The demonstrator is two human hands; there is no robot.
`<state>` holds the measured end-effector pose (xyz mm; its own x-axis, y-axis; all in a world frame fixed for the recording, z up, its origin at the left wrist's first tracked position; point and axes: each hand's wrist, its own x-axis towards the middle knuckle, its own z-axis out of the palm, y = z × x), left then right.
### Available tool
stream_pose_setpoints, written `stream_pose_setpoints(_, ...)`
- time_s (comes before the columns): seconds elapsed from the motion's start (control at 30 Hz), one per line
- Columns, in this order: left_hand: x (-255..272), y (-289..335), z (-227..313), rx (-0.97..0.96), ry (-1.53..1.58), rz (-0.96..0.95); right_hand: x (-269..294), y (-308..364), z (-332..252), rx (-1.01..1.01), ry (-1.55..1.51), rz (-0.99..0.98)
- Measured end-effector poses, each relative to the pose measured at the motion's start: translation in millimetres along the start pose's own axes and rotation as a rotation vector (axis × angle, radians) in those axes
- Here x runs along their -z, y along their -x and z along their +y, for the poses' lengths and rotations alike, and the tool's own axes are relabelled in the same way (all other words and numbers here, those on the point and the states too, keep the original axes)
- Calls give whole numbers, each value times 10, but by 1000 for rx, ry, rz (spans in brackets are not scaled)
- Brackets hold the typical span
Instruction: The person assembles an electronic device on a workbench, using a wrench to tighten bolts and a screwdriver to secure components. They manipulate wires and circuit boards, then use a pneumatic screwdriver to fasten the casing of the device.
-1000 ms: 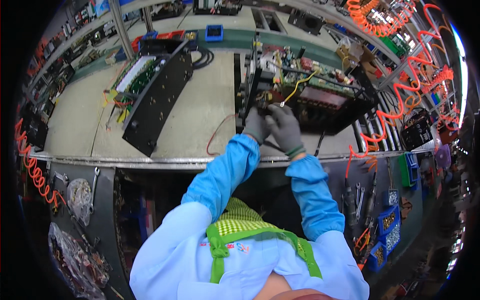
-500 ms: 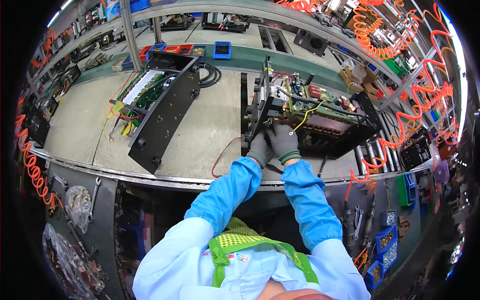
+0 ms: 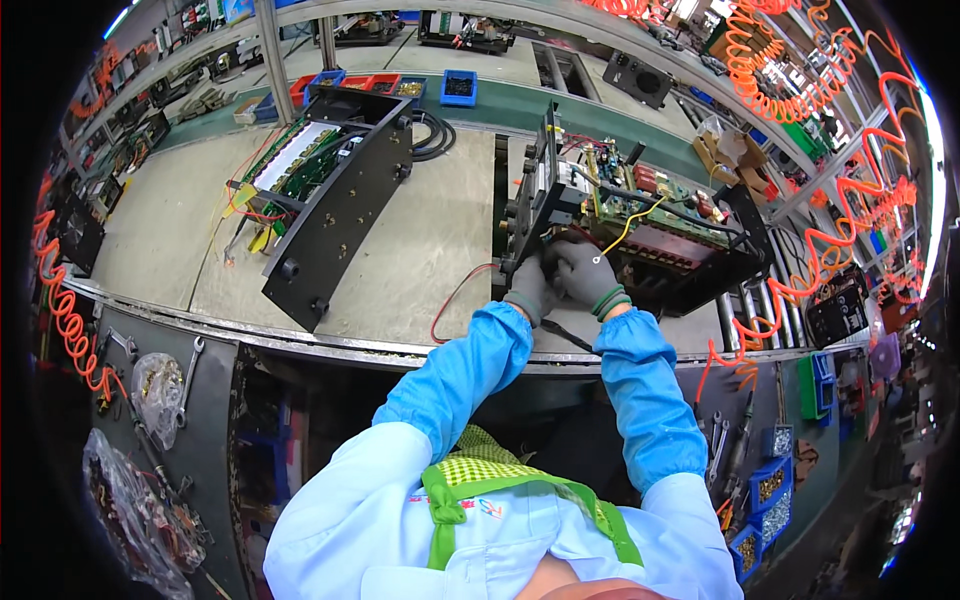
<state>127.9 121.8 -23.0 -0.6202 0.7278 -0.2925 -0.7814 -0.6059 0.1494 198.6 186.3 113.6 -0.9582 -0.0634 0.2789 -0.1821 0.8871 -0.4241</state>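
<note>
Both my hands wear grey gloves and work at the lower front corner of an opened black electronics chassis (image 3: 680, 286), with circuit boards and cables showing inside. My left hand (image 3: 532, 287) is closed just behind the black front panel (image 3: 537, 185). My right hand (image 3: 584, 272) is beside it, fingers bent inward toward the panel. Whatever the fingers grip is hidden by the gloves and panel. A yellow wire (image 3: 630, 228) with a ring terminal hangs over my right hand. On the bench below my hands lies a thin black object (image 3: 567, 334), partly covered.
To the left stands a second opened unit with a black panel (image 3: 340, 215). A red wire (image 3: 452, 297) loops on the bench. Blue and red parts bins (image 3: 459, 88) line the back. Orange coiled hoses (image 3: 800, 270) hang at right. Wrenches (image 3: 190, 385) lie on the lower left surface.
The whole view has shifted slightly. My right hand has turned and drawn a little back from the left one, its wrist now farther right. My left hand stays by the panel.
</note>
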Motion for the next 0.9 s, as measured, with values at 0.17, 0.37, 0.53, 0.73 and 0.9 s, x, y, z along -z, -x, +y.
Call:
stream_pose_setpoints(0.17, -66, 113, 19, -2, -49, -66, -115, 5, -155, -128, 172, 281)
stream_pose_setpoints(0.37, -166, 197, 49, 84, -12, -113, -198, -17, -180, -288, 287, 231)
stream_pose_setpoints(0.53, -162, 224, 87, 65, 17, -191, -245, 44, -62, -144, 172, 287)
stream_pose_setpoints(0.73, -128, 169, 46, 30, -24, -123, -299, 61, -19, -210, 290, 294)
stream_pose_setpoints(0.9, -92, 141, 27, 74, -65, -233, -261, 42, -23, -233, 244, 251)
